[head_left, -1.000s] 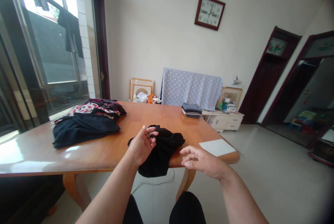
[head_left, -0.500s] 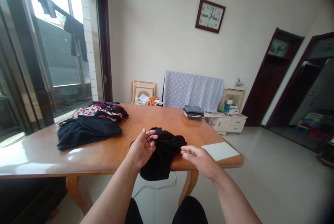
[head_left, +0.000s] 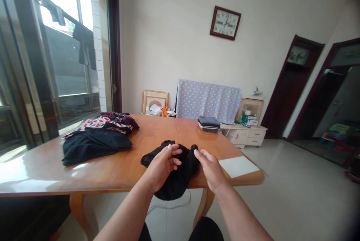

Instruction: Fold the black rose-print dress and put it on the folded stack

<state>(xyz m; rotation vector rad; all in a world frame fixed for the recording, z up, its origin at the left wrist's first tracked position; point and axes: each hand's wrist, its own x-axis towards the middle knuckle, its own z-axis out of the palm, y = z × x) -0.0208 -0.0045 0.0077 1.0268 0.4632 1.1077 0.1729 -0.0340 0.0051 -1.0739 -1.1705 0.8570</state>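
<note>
Right hand (head_left: pixel 209 168) pinches a raised edge of the black garment (head_left: pixel 182 171) between thumb and fingers, at two o'clock from the cloth's middle — probably because slack fabric is easiest to control by its rim. Left hand (head_left: pixel 164 164) is at nine o'clock, fingers half curled and slightly parted; no cloth shows caught between them, so it seems to guide rather than grip, though whether it touches the garment I cannot tell. The garment lies bunched at the near edge of the wooden table (head_left: pixel 126 169), its lower part drooping over the side, likely so both hands reach it without stretching.

At three o'clock, a white sheet (head_left: pixel 239 166) lies flat near the table's corner. At ten o'clock, well apart, a navy garment (head_left: pixel 97 145) is heaped against a red-and-white patterned garment (head_left: pixel 97 122), perhaps for easy reach. At one o'clock, near the far edge, a folded clothes stack (head_left: pixel 209 124) sits neatly, presumably set apart so it stays tidy. Beyond — a polka-dot cloth (head_left: pixel 208 98), draped perhaps against dust, below a wall clock (head_left: pixel 225 23).
</note>
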